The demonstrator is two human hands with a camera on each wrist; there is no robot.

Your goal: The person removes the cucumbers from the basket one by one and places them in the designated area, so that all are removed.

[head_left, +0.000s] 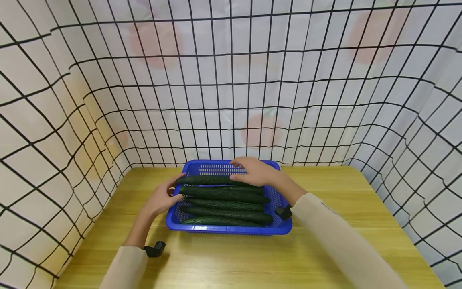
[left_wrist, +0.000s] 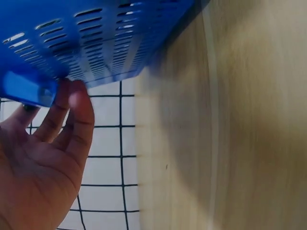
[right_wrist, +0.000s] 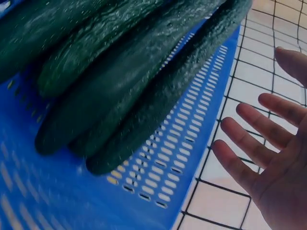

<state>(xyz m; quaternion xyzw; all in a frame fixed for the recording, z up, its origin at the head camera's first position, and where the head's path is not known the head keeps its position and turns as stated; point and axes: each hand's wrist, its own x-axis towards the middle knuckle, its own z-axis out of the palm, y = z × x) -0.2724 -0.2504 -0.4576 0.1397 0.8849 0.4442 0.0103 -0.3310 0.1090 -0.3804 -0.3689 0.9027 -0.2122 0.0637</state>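
Cucumbers: several long dark green cucumbers (head_left: 223, 194) are lying side by side inside the basket (head_left: 231, 229), running roughly along its length; the farthest one's left end is reaching the left rim.
Left hand: the left hand (head_left: 163, 196) is resting at the basket's left end, fingers bending beside the outer wall, thumb near a cucumber tip – whether it is gripping rim or cucumber, I cannot tell.
Right hand: the right hand (head_left: 254, 170) is hovering over the basket's far side, its fingers spreading and holding nothing.
Step in hand: the hands seem to be tending the cucumbers in the basket, perhaps settling the farthest one.
Next move: handling that cucumber would probably be calling for fingers coming down beside it, with the left end being kept from catching on the basket's rim.
Basket edges: the far rim is standing near the wire grid (head_left: 232, 83), so room behind the basket is looking tight.
Room: inside the basket, a strip of slotted floor is showing past the cucumbers' right ends; outside, the wooden table (head_left: 223, 261) is stretching left, right and in front – wider room there.
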